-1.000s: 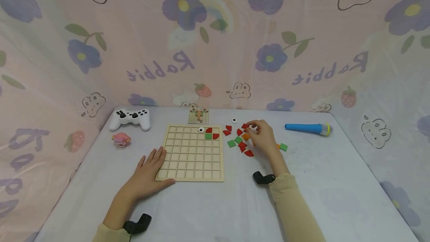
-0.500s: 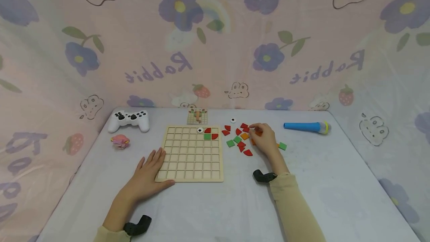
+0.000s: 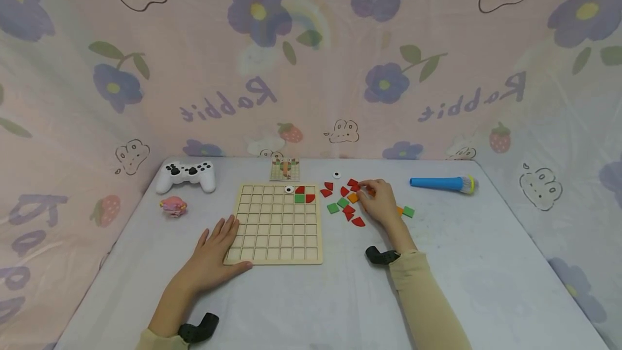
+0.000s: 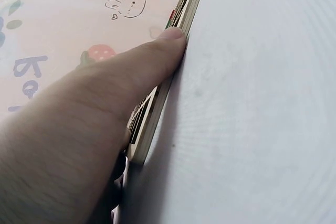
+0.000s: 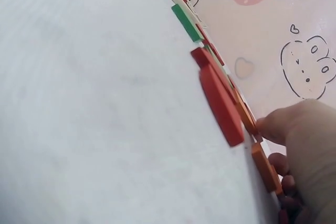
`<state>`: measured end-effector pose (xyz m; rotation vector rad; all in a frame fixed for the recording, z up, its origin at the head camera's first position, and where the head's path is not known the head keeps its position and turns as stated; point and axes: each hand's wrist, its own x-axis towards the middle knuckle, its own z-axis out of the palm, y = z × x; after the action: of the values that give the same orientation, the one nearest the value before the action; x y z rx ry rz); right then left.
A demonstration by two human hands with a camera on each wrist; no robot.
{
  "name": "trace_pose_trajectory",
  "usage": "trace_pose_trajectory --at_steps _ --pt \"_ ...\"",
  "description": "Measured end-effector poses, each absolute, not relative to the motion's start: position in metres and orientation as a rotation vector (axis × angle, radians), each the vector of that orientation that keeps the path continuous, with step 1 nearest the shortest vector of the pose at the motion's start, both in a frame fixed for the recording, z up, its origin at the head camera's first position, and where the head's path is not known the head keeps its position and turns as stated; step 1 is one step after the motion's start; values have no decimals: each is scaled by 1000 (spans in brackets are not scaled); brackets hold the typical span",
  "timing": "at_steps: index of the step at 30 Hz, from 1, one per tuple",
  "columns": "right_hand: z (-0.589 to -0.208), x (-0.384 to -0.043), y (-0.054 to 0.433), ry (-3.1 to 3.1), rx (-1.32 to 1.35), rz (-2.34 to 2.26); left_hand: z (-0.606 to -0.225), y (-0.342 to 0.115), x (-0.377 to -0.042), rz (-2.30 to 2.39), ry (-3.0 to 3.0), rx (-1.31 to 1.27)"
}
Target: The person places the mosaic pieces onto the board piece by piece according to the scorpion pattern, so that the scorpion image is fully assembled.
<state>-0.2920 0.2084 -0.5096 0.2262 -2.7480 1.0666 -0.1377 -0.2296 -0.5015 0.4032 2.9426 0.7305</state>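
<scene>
My left hand (image 3: 211,255) rests at the near left corner of a square wooden grid board (image 3: 278,226), fingers spread along its left edge. In the left wrist view the thumb (image 4: 157,59) lies against the board's near edge. On the board's far right cells sit a white eye disc (image 3: 289,189), red quarter-round pieces (image 3: 310,199) and a green square (image 3: 299,199). My right hand (image 3: 381,204) is over the loose pieces, bent fingertips at a red piece (image 3: 355,188). Whether they pinch it is hidden. In the right wrist view, an orange piece (image 5: 265,166) lies beside the fingers.
Loose green squares (image 3: 332,208) and red pieces (image 3: 358,222) lie right of the board. A second eye disc (image 3: 337,175) lies beyond them. A pattern card (image 3: 285,169), white game controller (image 3: 186,176), pink toy (image 3: 173,206) and blue toy microphone (image 3: 443,183) stand around.
My right hand has shifted only slightly at the loose red pieces, its fingertips lower. The left hand stays on the board. The head view has tilted a little.
</scene>
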Motion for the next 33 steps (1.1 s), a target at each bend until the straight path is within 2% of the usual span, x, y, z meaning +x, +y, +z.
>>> trace_pose_trajectory --at_steps 33 --pt "-509 -293 205 -2816 193 993 -498 -228 -138 724 2952 404"
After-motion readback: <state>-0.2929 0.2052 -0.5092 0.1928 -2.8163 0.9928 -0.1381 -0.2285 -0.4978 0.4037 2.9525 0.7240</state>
